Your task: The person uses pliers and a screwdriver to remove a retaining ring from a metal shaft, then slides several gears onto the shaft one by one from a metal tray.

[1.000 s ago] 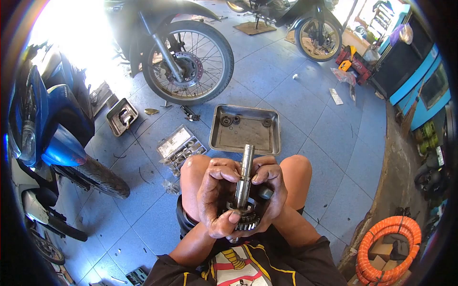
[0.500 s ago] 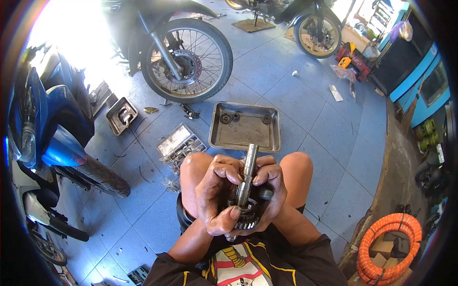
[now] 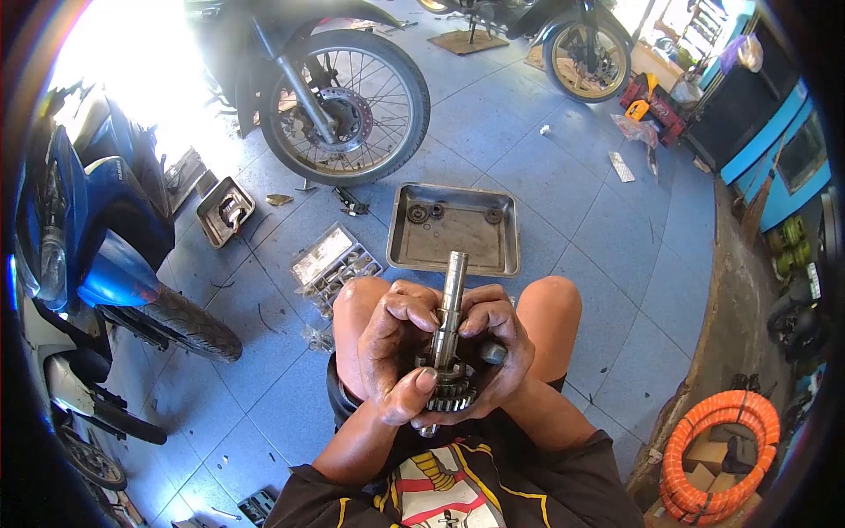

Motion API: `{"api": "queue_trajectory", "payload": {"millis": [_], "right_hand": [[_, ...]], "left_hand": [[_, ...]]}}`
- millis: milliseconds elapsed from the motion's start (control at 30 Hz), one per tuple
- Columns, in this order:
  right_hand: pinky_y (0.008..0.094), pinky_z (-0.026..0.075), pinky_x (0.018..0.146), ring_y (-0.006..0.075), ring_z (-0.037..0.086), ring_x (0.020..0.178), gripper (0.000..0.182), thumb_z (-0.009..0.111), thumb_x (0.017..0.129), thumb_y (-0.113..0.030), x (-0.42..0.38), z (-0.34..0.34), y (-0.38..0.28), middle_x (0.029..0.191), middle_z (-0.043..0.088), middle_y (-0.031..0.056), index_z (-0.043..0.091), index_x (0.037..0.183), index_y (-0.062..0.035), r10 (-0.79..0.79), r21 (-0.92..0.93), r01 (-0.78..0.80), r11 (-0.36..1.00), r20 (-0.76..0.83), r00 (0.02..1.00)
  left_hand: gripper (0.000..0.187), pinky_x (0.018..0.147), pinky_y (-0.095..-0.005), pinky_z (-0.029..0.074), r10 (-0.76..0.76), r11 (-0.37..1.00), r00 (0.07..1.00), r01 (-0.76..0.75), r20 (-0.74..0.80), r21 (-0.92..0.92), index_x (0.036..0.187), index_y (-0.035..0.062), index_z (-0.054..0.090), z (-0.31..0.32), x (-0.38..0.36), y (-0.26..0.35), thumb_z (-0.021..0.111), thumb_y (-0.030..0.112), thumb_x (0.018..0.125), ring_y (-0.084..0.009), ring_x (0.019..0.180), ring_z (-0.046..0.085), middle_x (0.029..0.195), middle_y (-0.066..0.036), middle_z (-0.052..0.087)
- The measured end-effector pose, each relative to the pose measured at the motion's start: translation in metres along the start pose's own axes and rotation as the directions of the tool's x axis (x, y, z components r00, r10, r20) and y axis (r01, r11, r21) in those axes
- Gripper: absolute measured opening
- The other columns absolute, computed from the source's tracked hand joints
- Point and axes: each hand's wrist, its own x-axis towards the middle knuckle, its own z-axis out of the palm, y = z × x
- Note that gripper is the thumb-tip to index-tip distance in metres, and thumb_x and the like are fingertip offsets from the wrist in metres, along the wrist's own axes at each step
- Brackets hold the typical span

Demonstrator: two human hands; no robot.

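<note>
A steel gear shaft (image 3: pixel 452 295) stands nearly upright between my two hands, over my lap. Toothed gears (image 3: pixel 451 398) sit on its lower part. My left hand (image 3: pixel 393 339) is curled round it from the left, its thumb against the gears and its forefinger at the bare shaft. From the right, my right hand (image 3: pixel 504 348) cups the same shaft, with its fingertips at the middle of the metal. A dark, blunt cylindrical piece (image 3: pixel 493 354) shows at the right palm. Beyond the hands lies a metal tray (image 3: pixel 475 264) holding a few small gears and rings.
On the blue-tiled floor, a parts case (image 3: pixel 327 255) and a smaller tray (image 3: pixel 204 209) lie left of centre. A motorcycle wheel (image 3: pixel 410 141) stands ahead. A blue motorcycle (image 3: pixel 119 273) is at left, a coil of orange hose (image 3: pixel 682 449) at lower right.
The shaft's top end has swung a little left and away from me. More of the gears now shows between my hands, which still hold it.
</note>
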Motion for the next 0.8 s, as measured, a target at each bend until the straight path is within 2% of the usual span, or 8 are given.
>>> {"api": "queue_trajectory", "payload": {"millis": [167,300,367,467,600,700,767,800], "right_hand": [[0.0324,0.046,0.079,0.0232,0.056,0.092,0.082,0.099,0.044,-0.034,-0.002,0.0,0.004,0.102,0.055,0.0145,0.05,0.103,-0.0056,-0.005,0.018,0.005,1.0,-0.003,1.0],[0.0337,0.046,0.079,0.0249,0.057,0.092,0.082,0.099,0.044,-0.035,-0.001,0.001,0.001,0.099,0.056,0.0138,0.05,0.102,-0.0062,-0.003,-0.036,0.004,0.999,0.006,1.0],[0.0341,0.046,0.079,0.0254,0.057,0.091,0.081,0.099,0.045,-0.035,-0.001,0.002,0.001,0.097,0.057,0.0133,0.05,0.102,-0.0062,-0.003,-0.033,0.003,0.999,-0.004,1.0],[0.0338,0.047,0.077,0.0258,0.058,0.09,0.078,0.099,0.046,-0.034,-0.002,0.002,0.002,0.097,0.058,0.0132,0.051,0.101,-0.0055,0.028,0.011,-0.028,1.0,0.012,1.0],[0.032,0.048,0.074,0.0249,0.059,0.09,0.076,0.099,0.047,-0.033,0.0,0.002,0.003,0.097,0.059,0.0137,0.053,0.1,-0.0052,-0.011,0.015,0.011,1.0,0.036,0.999],[0.032,0.048,0.075,0.0246,0.059,0.091,0.075,0.099,0.047,-0.031,0.0,0.002,0.004,0.099,0.059,0.0137,0.053,0.101,-0.0054,0.008,0.003,-0.008,1.0,0.022,1.0],[0.0323,0.048,0.076,0.0246,0.059,0.091,0.075,0.099,0.047,-0.031,0.0,0.001,0.004,0.099,0.059,0.0136,0.054,0.101,-0.0053,0.028,0.005,-0.028,1.0,0.012,1.0],[0.0322,0.048,0.077,0.0244,0.059,0.09,0.074,0.099,0.048,-0.03,0.001,0.0,0.005,0.099,0.059,0.0137,0.054,0.101,-0.0051,0.035,0.028,-0.035,0.999,0.013,0.999]], "left_hand": [[0.05,0.075,-0.0306,0.037,0.06,0.993,0.99,-0.073,0.126,0.097,0.091,0.0056,0.05,-0.011,0.003,-0.004,0.068,0.045,0.066,-0.0202,0.085,0.044,0.092,-0.01,0.044],[0.05,0.074,-0.031,0.037,0.052,0.989,0.993,-0.066,0.109,0.13,0.09,0.0059,0.049,-0.013,0.004,-0.003,0.068,0.046,0.066,-0.0208,0.085,0.045,0.092,-0.011,0.045],[0.042,0.085,-0.0326,0.036,0.095,0.995,0.977,-0.096,0.192,-0.004,0.097,0.0021,0.051,-0.019,0.005,-0.004,0.07,0.032,0.075,-0.0194,0.094,0.045,0.1,-0.014,0.05],[0.039,0.085,-0.0327,0.036,0.097,0.995,0.971,-0.097,0.217,-0.014,0.095,0.0033,0.052,-0.022,0.004,-0.008,0.069,0.032,0.075,-0.0192,0.093,0.046,0.098,-0.013,0.051],[0.036,0.085,-0.0331,0.036,0.117,0.993,0.969,-0.116,0.217,-0.016,0.093,0.0047,0.052,-0.023,0.003,-0.01,0.069,0.031,0.075,-0.0189,0.092,0.046,0.096,-0.011,0.051],[0.042,0.076,-0.032,0.034,0.106,0.984,0.986,-0.124,0.132,0.132,0.085,0.0076,0.048,-0.018,0.004,-0.009,0.065,0.042,0.069,-0.02,0.083,0.042,0.088,-0.009,0.044],[0.044,0.074,-0.0303,0.034,0.064,0.995,0.997,-0.067,0.046,0.068,0.088,0.0063,0.047,-0.013,0.002,-0.011,0.065,0.041,0.069,-0.0186,0.082,0.04,0.09,-0.008,0.043],[0.048,0.079,-0.0303,0.038,0.061,0.997,0.998,-0.062,0.033,0.035,0.098,0.0026,0.049,-0.013,-0.001,-0.013,0.064,0.041,0.073,-0.0193,0.089,0.046,0.1,-0.011,0.047]]}}
